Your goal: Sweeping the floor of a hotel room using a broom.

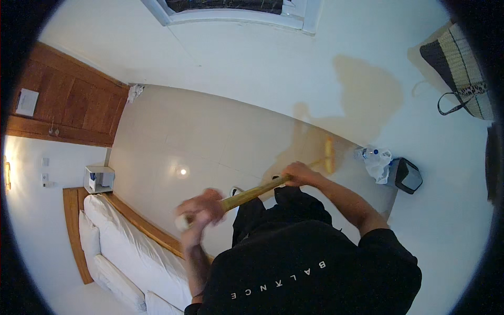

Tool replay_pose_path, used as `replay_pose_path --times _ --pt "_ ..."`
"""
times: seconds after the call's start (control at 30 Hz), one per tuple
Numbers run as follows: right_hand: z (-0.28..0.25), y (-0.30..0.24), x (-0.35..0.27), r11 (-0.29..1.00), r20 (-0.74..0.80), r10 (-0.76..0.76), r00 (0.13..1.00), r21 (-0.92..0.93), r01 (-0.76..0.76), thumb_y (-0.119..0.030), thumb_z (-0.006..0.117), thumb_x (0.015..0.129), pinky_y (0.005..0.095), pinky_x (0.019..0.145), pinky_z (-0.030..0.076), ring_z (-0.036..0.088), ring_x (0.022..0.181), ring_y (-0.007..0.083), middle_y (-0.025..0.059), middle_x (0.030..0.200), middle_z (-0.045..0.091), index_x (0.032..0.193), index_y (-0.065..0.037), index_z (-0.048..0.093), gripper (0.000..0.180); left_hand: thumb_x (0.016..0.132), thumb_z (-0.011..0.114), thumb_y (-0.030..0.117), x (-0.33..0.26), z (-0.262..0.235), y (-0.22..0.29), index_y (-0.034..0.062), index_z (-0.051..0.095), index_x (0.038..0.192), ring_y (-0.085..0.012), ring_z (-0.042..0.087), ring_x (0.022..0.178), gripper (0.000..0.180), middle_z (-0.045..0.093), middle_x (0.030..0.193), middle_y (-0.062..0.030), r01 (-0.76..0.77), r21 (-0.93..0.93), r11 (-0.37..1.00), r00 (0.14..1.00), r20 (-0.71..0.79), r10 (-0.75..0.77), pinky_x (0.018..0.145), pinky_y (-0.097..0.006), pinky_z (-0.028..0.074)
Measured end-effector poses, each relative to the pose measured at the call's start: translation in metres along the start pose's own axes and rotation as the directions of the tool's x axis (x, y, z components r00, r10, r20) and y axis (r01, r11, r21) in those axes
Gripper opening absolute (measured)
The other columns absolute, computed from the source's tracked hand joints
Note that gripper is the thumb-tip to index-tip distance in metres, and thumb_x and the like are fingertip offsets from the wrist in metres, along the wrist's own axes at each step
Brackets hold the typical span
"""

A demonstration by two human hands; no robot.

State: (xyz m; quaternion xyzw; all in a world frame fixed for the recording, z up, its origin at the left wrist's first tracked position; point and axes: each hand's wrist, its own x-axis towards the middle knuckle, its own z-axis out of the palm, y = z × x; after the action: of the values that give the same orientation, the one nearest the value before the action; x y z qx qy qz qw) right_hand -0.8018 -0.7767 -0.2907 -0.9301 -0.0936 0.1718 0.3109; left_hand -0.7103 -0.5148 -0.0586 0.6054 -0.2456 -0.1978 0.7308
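Head view: gripping pole [247,196] with left hand [202,209] near the upper end, blurred, cannot tell finger detail; closed round it lower down with right hand [300,174]; ending in yellow bar [329,155] near foot of wall [273,73], short of plastic bag [379,167]; cannot tell if touching floor [199,136]; probably best to steer low with right, push from top with left, press bar flat, avoid snagging bag.

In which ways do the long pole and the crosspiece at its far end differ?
The pole is long; the crosspiece is much shorter. The pole slants across the picture; the crosspiece runs nearly straight up and down in it. Both look yellowish.
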Motion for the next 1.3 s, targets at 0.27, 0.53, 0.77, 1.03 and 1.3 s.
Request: replay_pose_path --times 0.27,0.53,0.77,1.03,1.3 --pt "0.028 0.044 0.029 0.984 0.213 0.068 0.975 -0.173 -0.031 -0.032 0.061 0.067 0.0446 0.075 0.04 0.056 0.084 0.0273 0.0076 0.081 0.059 0.081 -0.017 0.06 0.021 0.084 0.051 0.025 -0.012 0.011 -0.028 0.0037 0.046 0.064 -0.0169 0.049 0.054 0.03 0.048 0.055 -0.0053 0.092 0.014 0.996 0.994 -0.066 -0.091 0.069 -0.035 0.04" --pt "0.007 -0.053 0.195 0.933 -0.098 -0.358 0.929 -0.072 0.352 -0.019 0.06 0.063 0.0422 0.069 0.038 0.056 0.077 0.0276 0.0075 0.071 0.057 0.066 -0.013 0.051 0.011 0.078 0.058 0.023 -0.038 -0.009 0.035 0.006 0.045 0.06 -0.017 0.049 0.051 0.028 0.049 0.053 -0.0042 -0.183 0.423 0.887 0.959 -0.121 0.255 0.069 -0.04 0.039" --pt "-0.028 -0.135 0.209 0.858 -0.165 -0.506 0.847 -0.001 0.513 -0.012 0.058 0.06 0.0424 0.064 0.04 0.055 0.07 0.0319 0.0112 0.065 0.055 0.065 -0.011 0.048 0.011 0.075 0.061 0.028 -0.055 -0.03 0.088 0.0081 0.045 0.053 -0.0159 0.049 0.04 0.034 0.047 0.045 -0.0013 -0.471 0.461 0.752 0.841 -0.025 0.541 0.067 -0.037 0.039" --pt "-0.001 -0.135 0.146 0.978 0.326 -0.202 0.924 0.007 0.211 -0.025 0.06 0.065 0.0439 0.065 0.043 0.056 0.075 0.0315 0.0125 0.074 0.059 0.076 -0.012 0.059 0.017 0.079 0.056 0.028 -0.054 -0.098 0.067 0.0089 0.046 0.054 -0.0145 0.045 0.037 0.033 0.042 0.041 -0.0003 -0.288 0.083 0.954 0.915 -0.268 0.3 0.067 -0.038 0.039" --pt "0.04 -0.164 0.239 0.946 0.232 -0.32 0.919 0.022 0.324 -0.018 0.059 0.062 0.0423 0.067 0.041 0.056 0.074 0.0283 0.0097 0.073 0.058 0.074 -0.013 0.056 0.013 0.075 0.059 0.028 -0.018 -0.18 0.085 0.0074 0.045 0.048 -0.0146 0.046 0.042 0.037 0.046 0.045 -0.0024 -0.217 0.099 0.971 0.955 -0.184 0.232 0.068 -0.039 0.04"
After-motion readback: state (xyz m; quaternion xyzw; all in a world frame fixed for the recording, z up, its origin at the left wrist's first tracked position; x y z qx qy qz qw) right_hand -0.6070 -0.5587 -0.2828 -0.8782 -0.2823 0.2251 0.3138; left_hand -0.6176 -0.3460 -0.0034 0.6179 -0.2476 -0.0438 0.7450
